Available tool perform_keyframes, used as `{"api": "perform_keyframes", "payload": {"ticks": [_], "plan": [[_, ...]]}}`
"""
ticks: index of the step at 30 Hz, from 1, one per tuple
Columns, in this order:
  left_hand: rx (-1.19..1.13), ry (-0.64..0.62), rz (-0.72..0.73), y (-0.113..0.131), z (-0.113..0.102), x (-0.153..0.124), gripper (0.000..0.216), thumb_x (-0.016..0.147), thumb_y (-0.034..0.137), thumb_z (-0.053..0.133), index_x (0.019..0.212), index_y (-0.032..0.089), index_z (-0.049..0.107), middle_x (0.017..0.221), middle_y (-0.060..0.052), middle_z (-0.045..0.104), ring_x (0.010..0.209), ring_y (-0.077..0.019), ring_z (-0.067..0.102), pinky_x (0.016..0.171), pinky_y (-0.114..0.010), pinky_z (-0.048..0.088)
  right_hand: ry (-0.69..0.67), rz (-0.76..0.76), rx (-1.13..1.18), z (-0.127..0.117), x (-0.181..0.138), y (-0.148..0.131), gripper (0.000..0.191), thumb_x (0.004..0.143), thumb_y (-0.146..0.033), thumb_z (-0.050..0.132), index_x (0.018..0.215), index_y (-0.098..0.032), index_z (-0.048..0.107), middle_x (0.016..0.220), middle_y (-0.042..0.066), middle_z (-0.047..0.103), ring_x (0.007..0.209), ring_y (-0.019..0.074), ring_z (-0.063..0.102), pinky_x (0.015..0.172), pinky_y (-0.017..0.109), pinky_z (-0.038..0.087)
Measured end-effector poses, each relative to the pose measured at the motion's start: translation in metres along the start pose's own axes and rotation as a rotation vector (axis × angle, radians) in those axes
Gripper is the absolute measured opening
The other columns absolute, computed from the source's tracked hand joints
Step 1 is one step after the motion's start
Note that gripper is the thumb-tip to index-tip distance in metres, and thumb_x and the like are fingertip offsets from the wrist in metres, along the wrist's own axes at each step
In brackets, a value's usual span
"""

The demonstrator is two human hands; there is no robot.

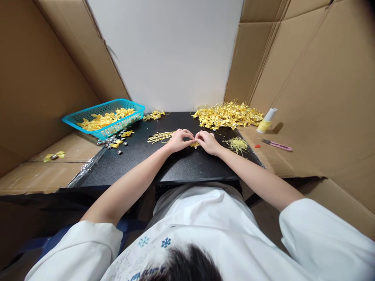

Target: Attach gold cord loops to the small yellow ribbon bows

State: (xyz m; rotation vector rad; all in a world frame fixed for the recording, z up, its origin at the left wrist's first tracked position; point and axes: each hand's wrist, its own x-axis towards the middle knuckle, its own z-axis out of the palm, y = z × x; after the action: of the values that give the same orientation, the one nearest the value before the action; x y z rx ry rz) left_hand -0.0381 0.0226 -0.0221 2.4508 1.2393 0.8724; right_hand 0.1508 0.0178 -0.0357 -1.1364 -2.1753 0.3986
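My left hand (181, 140) and my right hand (206, 142) meet over the black tabletop (134, 164), fingertips pinched together. Between and under the fingers shows a small yellow ribbon bow (195, 144), partly hidden, with a shiny bit at its lower edge. Both hands seem closed on this bow. Just left of my left hand lies a bundle of thin yellow cords (159, 137), its right end reaching the hand. To the right of my right hand sits a pile of short yellow cord clippings (238, 145).
A blue basket (104, 107) of yellow bows stands back left, with silver bells (111, 141) before it. A heap of yellow bows (230, 114) lies back right. Beside it are a white spool (268, 119) and pink-handled snips (278, 146). Cardboard walls (322, 78) enclose both sides.
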Motion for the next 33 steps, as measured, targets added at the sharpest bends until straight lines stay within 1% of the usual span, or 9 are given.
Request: {"api": "perform_keyframes", "payload": {"ticks": [8, 10, 13, 15, 17, 20, 24, 28, 33], "plan": [[0.121, -0.017, -0.059, 0.005, -0.002, -0.003, 0.016, 0.079, 0.035, 0.062, 0.078, 0.023, 0.073, 0.107, -0.003, 0.068, 0.105, -0.0261, 0.052, 0.096, -0.047, 0.035, 0.019, 0.037, 0.027, -0.002, 0.001, -0.004, 0.01, 0.089, -0.024, 0.052, 0.084, -0.018, 0.059, 0.089, 0.003, 0.063, 0.082, 0.0164, 0.053, 0.083, 0.033, 0.029], [0.112, -0.012, -0.052, 0.005, -0.003, -0.003, 0.014, 0.078, 0.031, 0.062, 0.083, 0.024, 0.073, 0.108, -0.002, 0.068, 0.105, -0.0257, 0.052, 0.097, -0.047, 0.034, 0.017, 0.037, 0.029, -0.003, 0.001, -0.005, 0.01, 0.088, -0.024, 0.052, 0.084, -0.018, 0.059, 0.089, 0.003, 0.063, 0.082, 0.0164, 0.054, 0.083, 0.033, 0.03], [0.038, -0.005, -0.024, 0.002, -0.003, -0.001, 0.021, 0.076, 0.025, 0.061, 0.093, 0.026, 0.072, 0.111, 0.0, 0.067, 0.107, -0.0233, 0.053, 0.1, -0.045, 0.034, 0.013, 0.036, 0.032, -0.003, 0.001, -0.005, 0.009, 0.088, -0.023, 0.053, 0.084, -0.017, 0.059, 0.088, 0.003, 0.063, 0.082, 0.0165, 0.054, 0.082, 0.033, 0.03], [0.0, -0.013, -0.011, 0.0, -0.003, 0.0, 0.018, 0.076, 0.027, 0.062, 0.091, 0.026, 0.072, 0.111, 0.0, 0.067, 0.108, -0.0226, 0.053, 0.101, -0.043, 0.034, 0.013, 0.033, 0.037, -0.003, 0.002, -0.005, 0.009, 0.088, -0.023, 0.053, 0.084, -0.017, 0.059, 0.088, 0.003, 0.063, 0.082, 0.0164, 0.054, 0.082, 0.032, 0.03], [-0.003, -0.019, -0.013, 0.0, -0.003, 0.001, 0.014, 0.077, 0.033, 0.065, 0.084, 0.024, 0.073, 0.11, -0.001, 0.067, 0.108, -0.0231, 0.052, 0.1, -0.044, 0.035, 0.016, 0.03, 0.038, -0.003, 0.002, -0.005, 0.01, 0.088, -0.024, 0.053, 0.084, -0.017, 0.059, 0.088, 0.003, 0.063, 0.081, 0.0161, 0.053, 0.082, 0.032, 0.03], [0.037, -0.015, -0.022, 0.003, -0.004, -0.001, 0.017, 0.077, 0.038, 0.066, 0.08, 0.024, 0.073, 0.108, -0.003, 0.067, 0.107, -0.0244, 0.051, 0.098, -0.046, 0.035, 0.029, 0.021, 0.038, -0.002, 0.002, -0.003, 0.01, 0.088, -0.024, 0.052, 0.084, -0.018, 0.059, 0.088, 0.003, 0.063, 0.081, 0.016, 0.053, 0.082, 0.033, 0.03], [0.121, -0.04, -0.008, 0.006, -0.008, -0.004, 0.015, 0.079, 0.034, 0.063, 0.081, 0.026, 0.075, 0.111, -0.003, 0.066, 0.109, -0.0263, 0.049, 0.097, -0.048, 0.033, 0.043, 0.012, 0.054, -0.002, 0.003, -0.003, 0.011, 0.088, -0.025, 0.052, 0.083, -0.018, 0.059, 0.087, 0.003, 0.063, 0.08, 0.0159, 0.052, 0.081, 0.032, 0.031], [0.143, -0.058, 0.011, 0.005, -0.012, -0.005, 0.017, 0.079, 0.029, 0.061, 0.083, 0.029, 0.077, 0.114, -0.001, 0.066, 0.11, -0.027, 0.046, 0.097, -0.049, 0.032, 0.032, 0.037, 0.047, -0.003, 0.002, -0.006, 0.011, 0.089, -0.024, 0.052, 0.083, -0.017, 0.059, 0.088, 0.003, 0.063, 0.079, 0.0153, 0.053, 0.081, 0.031, 0.032], [0.131, -0.065, 0.023, 0.006, -0.012, -0.004, 0.016, 0.08, 0.036, 0.063, 0.078, 0.027, 0.076, 0.113, -0.002, 0.068, 0.109, -0.027, 0.046, 0.095, -0.048, 0.031, 0.03, 0.039, 0.031, -0.004, 0.003, -0.006, 0.011, 0.089, -0.024, 0.051, 0.085, -0.017, 0.059, 0.088, 0.003, 0.063, 0.08, 0.0156, 0.053, 0.081, 0.031, 0.032]]}}
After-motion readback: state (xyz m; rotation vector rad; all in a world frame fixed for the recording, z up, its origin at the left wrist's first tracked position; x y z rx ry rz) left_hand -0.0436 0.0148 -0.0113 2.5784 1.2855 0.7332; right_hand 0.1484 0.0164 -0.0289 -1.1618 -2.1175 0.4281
